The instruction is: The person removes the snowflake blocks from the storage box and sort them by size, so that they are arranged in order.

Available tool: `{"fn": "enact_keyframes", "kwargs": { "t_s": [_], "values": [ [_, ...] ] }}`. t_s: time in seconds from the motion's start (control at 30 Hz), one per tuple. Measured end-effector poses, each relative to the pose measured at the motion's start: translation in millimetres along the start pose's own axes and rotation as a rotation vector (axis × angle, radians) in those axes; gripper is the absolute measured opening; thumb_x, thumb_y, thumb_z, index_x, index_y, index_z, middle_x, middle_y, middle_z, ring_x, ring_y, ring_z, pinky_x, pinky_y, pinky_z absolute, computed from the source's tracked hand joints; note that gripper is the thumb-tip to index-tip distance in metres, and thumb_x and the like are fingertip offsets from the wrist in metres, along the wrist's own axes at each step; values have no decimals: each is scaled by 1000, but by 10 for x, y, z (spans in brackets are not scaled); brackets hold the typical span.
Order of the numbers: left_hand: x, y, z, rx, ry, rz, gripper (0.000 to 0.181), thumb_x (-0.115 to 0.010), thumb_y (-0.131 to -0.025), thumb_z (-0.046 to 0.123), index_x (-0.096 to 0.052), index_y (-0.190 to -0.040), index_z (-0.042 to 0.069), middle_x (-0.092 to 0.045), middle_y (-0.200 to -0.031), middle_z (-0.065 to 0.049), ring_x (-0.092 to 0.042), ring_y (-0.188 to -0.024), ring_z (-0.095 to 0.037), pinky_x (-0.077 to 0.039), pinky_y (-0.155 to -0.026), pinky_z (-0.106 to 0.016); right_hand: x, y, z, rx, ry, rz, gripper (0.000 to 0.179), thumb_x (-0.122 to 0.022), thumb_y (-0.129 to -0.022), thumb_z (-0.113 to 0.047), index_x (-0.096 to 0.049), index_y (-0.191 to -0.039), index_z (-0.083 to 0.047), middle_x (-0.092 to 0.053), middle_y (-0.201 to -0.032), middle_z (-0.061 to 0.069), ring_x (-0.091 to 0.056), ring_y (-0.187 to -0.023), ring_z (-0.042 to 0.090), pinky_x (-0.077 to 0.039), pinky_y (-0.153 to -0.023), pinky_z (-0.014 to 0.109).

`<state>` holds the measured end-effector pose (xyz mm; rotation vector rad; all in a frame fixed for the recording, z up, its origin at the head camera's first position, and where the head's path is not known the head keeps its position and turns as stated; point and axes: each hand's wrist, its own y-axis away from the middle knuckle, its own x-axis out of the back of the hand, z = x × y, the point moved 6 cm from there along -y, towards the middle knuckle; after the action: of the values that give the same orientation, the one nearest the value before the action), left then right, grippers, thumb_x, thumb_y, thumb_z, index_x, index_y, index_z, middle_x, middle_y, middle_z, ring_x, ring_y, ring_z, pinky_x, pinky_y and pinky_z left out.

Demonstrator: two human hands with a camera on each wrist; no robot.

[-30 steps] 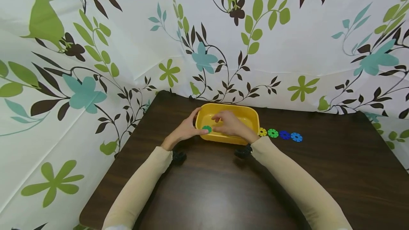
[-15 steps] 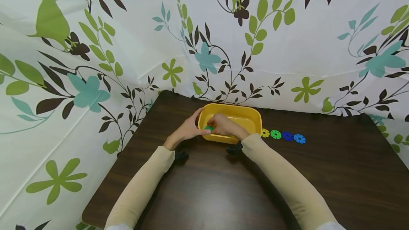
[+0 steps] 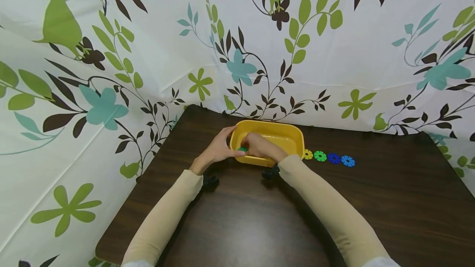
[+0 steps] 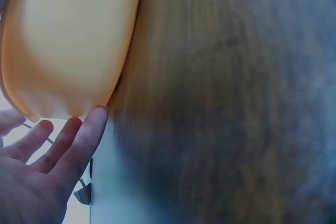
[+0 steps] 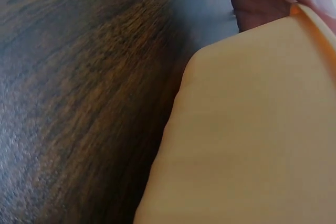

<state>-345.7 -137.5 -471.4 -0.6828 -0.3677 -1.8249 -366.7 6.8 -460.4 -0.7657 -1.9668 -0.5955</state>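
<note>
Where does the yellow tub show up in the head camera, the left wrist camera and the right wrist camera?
Head: the yellow tub sits mid-picture at the table's far edge, between both hands.
Left wrist: it fills the upper left, its outer wall above the fingers.
Right wrist: its wall fills the lower right.
Shared landmark: the dark wooden table beneath it.

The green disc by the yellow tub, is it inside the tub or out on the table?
Neither: the green disc sits at the yellow tub's near rim, held between the left hand and right hand.
</note>
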Motion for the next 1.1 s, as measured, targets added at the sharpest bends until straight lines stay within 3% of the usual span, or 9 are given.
{"fn": "enact_keyframes", "kwargs": {
  "t_s": [0.13,0.33,0.6,0.77,1.1],
  "values": [
    [4,13,-4,3,-13,18,107,-93,-84,42,-37,-170,13,-41,-171,-14,-49,-151,-37,-45,-124,-59,-2,-2,15,-41,1,6,14,-83,-95,-19,-80,-92,-5,-60,-72,0,-49,-69,14,-40,-68,25],
    [-15,21,0,-1,-17,17,109,-93,-84,46,-36,-171,14,-38,-173,-14,-48,-150,-37,-45,-124,-58,50,63,75,-108,8,45,29,-86,-93,-26,-81,-107,-2,-76,-95,6,-60,-81,17,-51,-76,27],
    [0,22,-14,-8,-33,28,110,-93,-84,46,-36,-171,13,-38,-174,-13,-50,-148,-36,-46,-123,-57,209,254,95,-121,-51,119,40,-87,-87,-29,-78,-113,0,-79,-108,12,-67,-93,22,-60,-87,36],
    [-5,23,-10,5,-35,33,109,-94,-83,45,-36,-171,13,-38,-174,-12,-48,-149,-36,-43,-125,-59,294,450,159,-117,-96,188,44,-87,-86,-26,-76,-118,3,-79,-118,17,-72,-108,29,-62,-100,43],
    [-10,31,-15,36,-21,42,111,-95,-81,44,-37,-171,14,-38,-175,-11,-46,-152,-39,-40,-127,-63,530,963,331,-122,-136,339,41,-81,-84,-25,-77,-116,0,-76,-113,16,-66,-104,30,-57,-97,49]
  ]
}}
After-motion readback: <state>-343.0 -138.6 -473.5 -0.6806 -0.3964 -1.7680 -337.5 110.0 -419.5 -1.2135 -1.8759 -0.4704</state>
